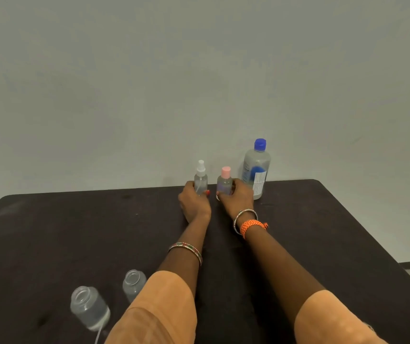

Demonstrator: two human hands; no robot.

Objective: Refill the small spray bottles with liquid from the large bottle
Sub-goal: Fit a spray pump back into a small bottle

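Both hands grip small spray bottles at the table's far edge.

Left hand is wrapped around a clear bottle with a white spray top; right hand is wrapped around a clear bottle with a pink cap. Just right of them stands the large bottle, blue-capped, upright, holding clear liquid. Near the person, on the dark table, two uncapped small bottles stand open, each partly filled with clear liquid.

Head view: we look forward and down from above the worktop's near edge.
Facing: the far wall.
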